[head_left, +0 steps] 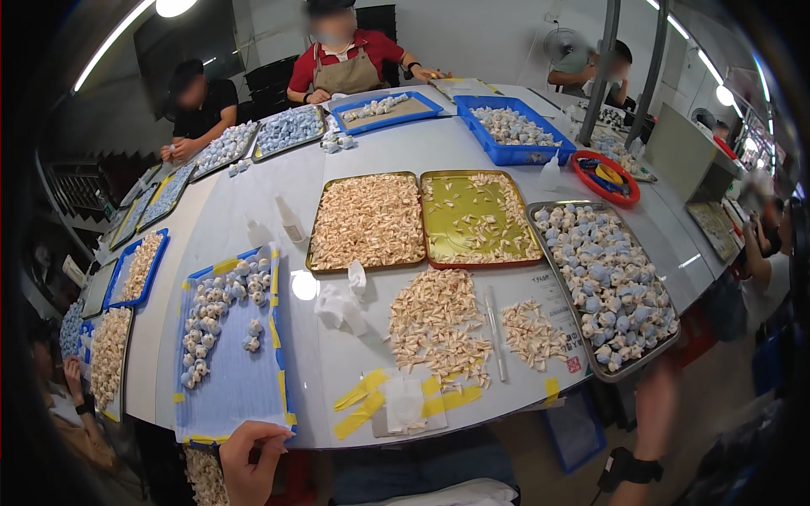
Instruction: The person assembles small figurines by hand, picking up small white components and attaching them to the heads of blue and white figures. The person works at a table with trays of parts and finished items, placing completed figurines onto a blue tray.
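My left hand (251,460) is at the table's front edge, by the near right corner of a blue-lined tray (228,413). Its thumb and forefinger are pinched together; what they hold, if anything, is too small to make out. Small blue and cream figurine pieces (202,329) stand in that tray, mostly along its left and far sides. On the right, my right hand (656,401) is smeared by motion, close to the near corner of a metal tray (620,374). That tray is heaped with similar blue and cream pieces (603,278). The right fingers cannot be read.
Loose cream pointed pieces (439,320) lie in piles, with a clear tube (494,333) between them. Behind are a full tray of such pieces (367,221) and a sparser gold tray (451,207). Crumpled tissue (340,309) and a bottle (289,221) stand left. Co-workers sit around the table.
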`<state>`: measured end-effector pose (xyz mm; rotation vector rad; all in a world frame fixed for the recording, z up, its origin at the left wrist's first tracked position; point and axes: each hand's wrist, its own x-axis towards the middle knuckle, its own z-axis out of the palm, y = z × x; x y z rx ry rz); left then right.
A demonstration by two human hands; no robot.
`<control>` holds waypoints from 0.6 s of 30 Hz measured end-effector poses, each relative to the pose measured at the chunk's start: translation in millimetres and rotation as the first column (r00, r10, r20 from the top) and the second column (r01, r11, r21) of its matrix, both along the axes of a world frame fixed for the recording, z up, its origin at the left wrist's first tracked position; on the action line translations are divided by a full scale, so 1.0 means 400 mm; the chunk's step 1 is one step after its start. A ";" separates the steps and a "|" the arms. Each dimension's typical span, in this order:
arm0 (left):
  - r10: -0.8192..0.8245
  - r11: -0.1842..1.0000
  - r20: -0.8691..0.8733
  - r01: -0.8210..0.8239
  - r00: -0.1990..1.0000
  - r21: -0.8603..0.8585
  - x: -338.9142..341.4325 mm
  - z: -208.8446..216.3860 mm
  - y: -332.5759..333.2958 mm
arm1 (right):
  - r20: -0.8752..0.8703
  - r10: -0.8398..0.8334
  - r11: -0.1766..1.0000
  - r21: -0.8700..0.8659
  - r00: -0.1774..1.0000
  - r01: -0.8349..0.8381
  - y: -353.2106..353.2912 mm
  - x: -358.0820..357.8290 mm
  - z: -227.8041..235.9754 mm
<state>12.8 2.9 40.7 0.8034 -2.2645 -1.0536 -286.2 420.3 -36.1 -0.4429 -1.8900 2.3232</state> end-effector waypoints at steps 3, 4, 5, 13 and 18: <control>-0.017 0.999 -0.046 0.015 0.999 -0.046 -0.023 0.009 0.008 | -0.055 0.235 0.933 -0.267 0.970 -0.241 -0.024 -0.004 0.001; -0.032 0.997 -0.045 0.029 0.998 -0.065 -0.026 0.015 0.009 | -0.076 0.215 0.940 -0.256 0.974 -0.227 -0.036 -0.014 0.010; -0.036 0.998 -0.041 0.034 0.998 -0.057 -0.026 0.020 0.010 | -0.096 0.195 0.946 -0.244 0.976 -0.213 -0.049 -0.025 0.020; 0.025 1.000 -0.099 -0.024 0.995 0.014 0.020 0.015 -0.007 | -0.004 0.245 0.817 -0.537 0.970 -0.208 -0.012 -0.062 -0.024; 0.066 0.997 -0.122 -0.062 0.990 0.035 0.067 -0.004 -0.021 | -0.080 0.219 0.887 -0.399 0.972 -0.233 -0.042 -0.064 -0.007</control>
